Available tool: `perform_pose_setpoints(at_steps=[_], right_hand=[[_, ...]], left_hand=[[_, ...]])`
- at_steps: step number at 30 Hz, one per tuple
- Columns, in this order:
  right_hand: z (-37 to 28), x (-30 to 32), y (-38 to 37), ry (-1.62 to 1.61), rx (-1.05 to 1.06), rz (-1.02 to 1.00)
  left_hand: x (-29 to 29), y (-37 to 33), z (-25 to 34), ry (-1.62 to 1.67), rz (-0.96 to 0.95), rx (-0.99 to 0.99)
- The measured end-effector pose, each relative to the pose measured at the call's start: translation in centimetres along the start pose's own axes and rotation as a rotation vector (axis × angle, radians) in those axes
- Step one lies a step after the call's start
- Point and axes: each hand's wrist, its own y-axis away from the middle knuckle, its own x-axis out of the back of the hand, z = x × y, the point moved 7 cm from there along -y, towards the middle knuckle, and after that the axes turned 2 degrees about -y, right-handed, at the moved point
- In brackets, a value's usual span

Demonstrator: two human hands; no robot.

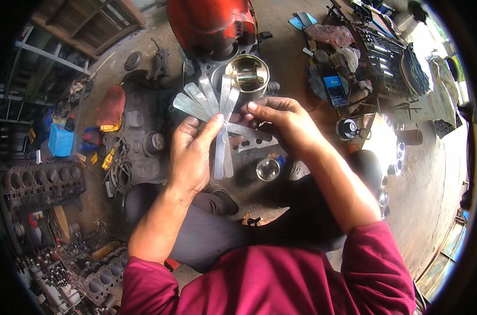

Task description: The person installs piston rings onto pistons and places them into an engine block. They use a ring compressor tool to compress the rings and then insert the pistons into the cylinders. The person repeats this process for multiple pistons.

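Observation:
A feeler gauge (200,98) with its thin metal blades fanned out is pinched at the pivot between the thumb and fingers of my left hand (193,149). Several blades point up and away, two hang down, and one reaches right toward my right hand (280,118). The fingers of that hand are curled, thumb against fingertips, close beside the blades; whether anything is between them is hidden. Just beyond the gauge stands an engine part with a round bore, and a piston (249,73) shows at it. A smaller piston (268,169) sits below my hands.
Ahead rises a red metal housing (212,26). Engine blocks (44,178) and loose parts crowd the left side. A dark, greasy casting (138,142) lies left of my hands. On the right, a phone (335,90), rags and parts cover a bench, near a can (347,128).

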Motion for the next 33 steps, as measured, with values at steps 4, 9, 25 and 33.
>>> perform_pose_setpoints(at_steps=[4,9,25,33], right_hand=[[0.4,0.0,-0.6,-0.073,0.001,-0.017],[0.8,0.3,-0.7,-0.119,0.0,-0.027],[2.5,0.8,-0.9,-0.334,-0.123,0.144],[2.3,0.1,-1.0,-0.304,-0.061,0.068]], left_hand=[[-0.9,0.3,-0.5,-0.031,-0.048,0.046],[-1.2,0.6,-0.8,-0.06,-0.04,0.041],[-0.5,0.8,-1.9,-0.088,-0.03,0.093],[-0.5,1.1,-2.0,-0.071,-0.027,0.09]])
